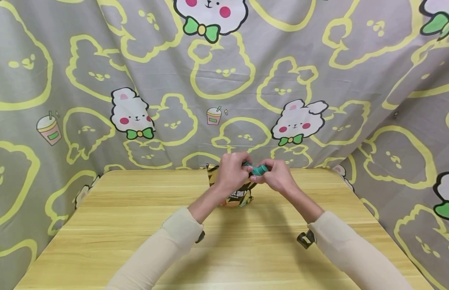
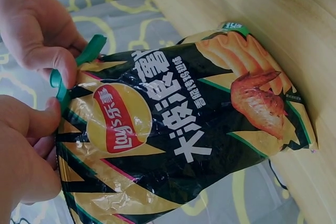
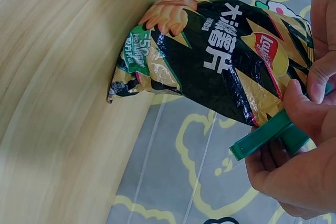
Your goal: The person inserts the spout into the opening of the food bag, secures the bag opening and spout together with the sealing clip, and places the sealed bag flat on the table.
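A black and gold potato chip bag (image 1: pixel 239 197) stands upright on the table, its lower end against the wood. At its top edge my left hand (image 1: pixel 232 171) pinches the film between thumb and fingers, as the left wrist view shows. My right hand (image 1: pixel 280 175) grips a green bag clip (image 3: pixel 262 136) at the bag's top corner, thumb on one side and fingers curled behind. The clip's two arms spread apart in the right wrist view. The left thumb is right beside the clip. The bag's front, with a chicken wing picture, faces the left wrist camera.
The light wood table (image 1: pixel 137 241) spreads out around the bag. Behind it and along both sides hangs a grey curtain (image 1: pixel 166 80) with yellow cartoon outlines. A dark wrist strap piece (image 1: pixel 306 239) hangs below the right sleeve.
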Demonstrator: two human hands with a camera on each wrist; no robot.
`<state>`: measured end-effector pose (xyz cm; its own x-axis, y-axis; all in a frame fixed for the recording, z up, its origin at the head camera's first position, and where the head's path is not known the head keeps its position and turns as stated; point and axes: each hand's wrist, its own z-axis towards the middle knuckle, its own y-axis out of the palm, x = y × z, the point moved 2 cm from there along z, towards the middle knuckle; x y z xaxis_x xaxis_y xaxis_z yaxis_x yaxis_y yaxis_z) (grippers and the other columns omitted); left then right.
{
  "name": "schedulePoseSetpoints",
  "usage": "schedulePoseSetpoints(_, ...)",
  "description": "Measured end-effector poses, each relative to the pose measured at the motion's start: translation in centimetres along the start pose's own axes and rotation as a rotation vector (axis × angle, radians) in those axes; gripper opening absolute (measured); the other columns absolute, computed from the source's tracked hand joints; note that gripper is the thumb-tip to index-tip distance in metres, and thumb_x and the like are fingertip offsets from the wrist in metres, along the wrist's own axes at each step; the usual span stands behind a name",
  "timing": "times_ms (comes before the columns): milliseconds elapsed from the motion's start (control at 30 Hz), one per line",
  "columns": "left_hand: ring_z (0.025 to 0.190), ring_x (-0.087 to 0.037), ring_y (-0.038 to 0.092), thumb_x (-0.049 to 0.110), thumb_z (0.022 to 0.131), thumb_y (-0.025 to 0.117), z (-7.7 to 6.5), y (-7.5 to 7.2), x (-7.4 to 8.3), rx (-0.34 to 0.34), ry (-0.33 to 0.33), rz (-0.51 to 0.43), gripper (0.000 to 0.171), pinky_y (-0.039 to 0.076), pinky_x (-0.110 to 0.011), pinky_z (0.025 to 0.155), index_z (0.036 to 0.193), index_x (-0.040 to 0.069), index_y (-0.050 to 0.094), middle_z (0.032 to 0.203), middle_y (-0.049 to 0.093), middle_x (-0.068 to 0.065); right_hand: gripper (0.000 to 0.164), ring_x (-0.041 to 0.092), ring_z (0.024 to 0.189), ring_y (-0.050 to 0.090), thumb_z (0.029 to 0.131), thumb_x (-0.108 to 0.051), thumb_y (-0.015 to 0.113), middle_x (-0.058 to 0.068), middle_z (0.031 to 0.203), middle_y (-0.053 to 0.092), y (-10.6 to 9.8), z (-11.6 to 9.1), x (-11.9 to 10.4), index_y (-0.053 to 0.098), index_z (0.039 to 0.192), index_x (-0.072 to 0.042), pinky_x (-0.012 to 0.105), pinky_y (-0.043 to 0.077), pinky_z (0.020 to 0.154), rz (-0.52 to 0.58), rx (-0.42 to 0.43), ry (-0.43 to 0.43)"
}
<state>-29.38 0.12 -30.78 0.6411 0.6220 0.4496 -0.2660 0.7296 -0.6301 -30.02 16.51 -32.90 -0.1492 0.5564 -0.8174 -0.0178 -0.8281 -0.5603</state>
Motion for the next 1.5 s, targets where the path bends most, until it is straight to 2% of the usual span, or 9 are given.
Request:
schedulePoseSetpoints(433, 0.054, -0.009, 0.054, -0.004, 0.082, 0.078, 0.0, 0.2, 0.1, 0.002, -0.01, 0.012, 0.01, 0.044, -0.014, 0.053, 0.081, 0.005, 0.075, 0.075, 0.075, -0.006, 0.026, 0.022, 0.082, 0.062, 0.078, -0.011, 0.087, 0.014, 0.097, 0.075, -0.1, 0.6, 0.1, 0.076, 0.101, -0.003, 0.027, 0.05, 0.066, 0.018, -0.012, 0.031)
schedulePoseSetpoints(700, 0.057, -0.009, 0.059, 0.003, 0.086, 0.079, 0.2, 0.0, 0.3, -0.062, 0.0, 0.016, 0.002, 0.045, -0.014, 0.053, 0.087, 0.003, 0.078, 0.08, 0.077, -0.006, 0.028, 0.023, 0.083, 0.061, 0.08, -0.012, 0.086, 0.013, 0.099, 0.074, -0.5, 0.9, 0.3, 0.075, 0.104, -0.004, 0.028, 0.049, 0.068, -0.018, -0.038, 0.031)
schedulePoseSetpoints(933, 0.06, -0.01, 0.064, 0.006, 0.086, 0.08, 0.1, 0.0, 0.0, -0.063, -0.009, 0.027, 0.004, 0.047, -0.013, 0.053, 0.09, 0.005, 0.079, 0.082, 0.077, -0.005, 0.03, 0.022, 0.083, 0.063, 0.079, -0.012, 0.086, 0.01, 0.094, 0.074, -0.4, 1.1, 0.3, 0.076, 0.105, -0.005, 0.029, 0.049, 0.07, 0.003, -0.054, 0.019)
schedulePoseSetpoints(1167, 0.064, -0.011, 0.068, 0.009, 0.089, 0.078, 0.0, 0.0, 0.0, -0.057, 0.014, 0.056, 0.008, 0.049, -0.014, 0.055, 0.097, 0.007, 0.079, 0.087, 0.078, -0.006, 0.03, 0.021, 0.084, 0.063, 0.08, -0.012, 0.085, 0.011, 0.096, 0.075, -0.4, 1.1, 0.4, 0.075, 0.108, -0.004, 0.028, 0.051, 0.072, -0.002, -0.055, -0.011)
schedulePoseSetpoints(1500, 0.069, -0.011, 0.069, 0.009, 0.091, 0.076, -0.1, -0.3, 0.1, -0.094, 0.018, 0.057, 0.011, 0.051, -0.016, 0.059, 0.101, 0.007, 0.079, 0.091, 0.079, -0.006, 0.032, 0.022, 0.084, 0.064, 0.082, -0.013, 0.084, 0.013, 0.099, 0.075, -0.5, 1.1, 0.5, 0.074, 0.111, -0.004, 0.028, 0.051, 0.072, -0.023, -0.074, -0.024)
